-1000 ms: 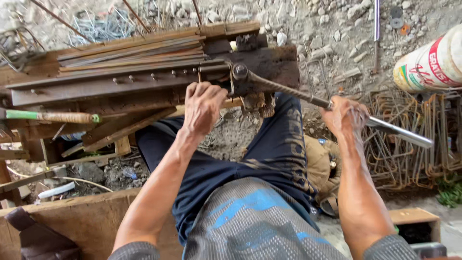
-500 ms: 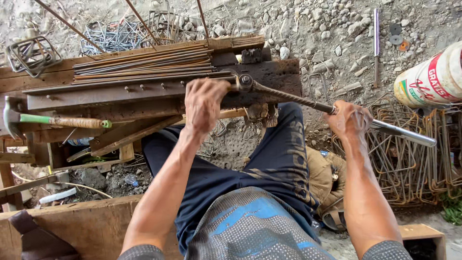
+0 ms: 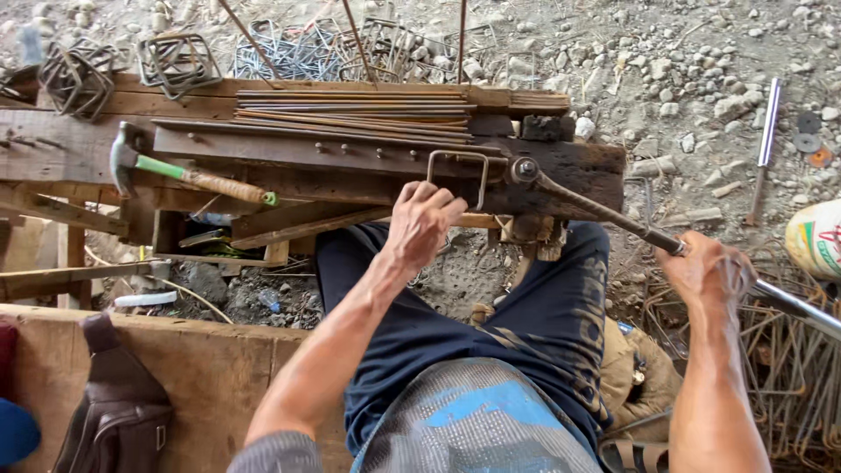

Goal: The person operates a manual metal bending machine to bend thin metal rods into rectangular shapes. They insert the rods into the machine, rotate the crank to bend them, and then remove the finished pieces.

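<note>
My left hand point(image 3: 422, 221) grips the near end of a bent steel rod point(image 3: 457, 173), shaped into a square loop, lying on the wooden bending bench point(image 3: 350, 162). My right hand point(image 3: 708, 271) is closed round the long metal lever bar point(image 3: 613, 217), which pivots on a bolt point(image 3: 524, 168) at the bench's right end. A bundle of straight thin rods point(image 3: 359, 109) lies along the bench top behind the loop. I sit astride, knees in dark trousers under the bench.
A hammer point(image 3: 188, 175) with a green and wooden handle rests on the bench's left part. Finished square wire stirrups point(image 3: 175, 60) lie piled beyond the bench and at the right point(image 3: 788, 368). A brown bag point(image 3: 114, 412) leans on a plank at lower left. A sack point(image 3: 815, 238) stands right.
The view has tilted down and right. The rod in my left hand now shows as a bent square loop on the bench. My right hand stays on the lever.
</note>
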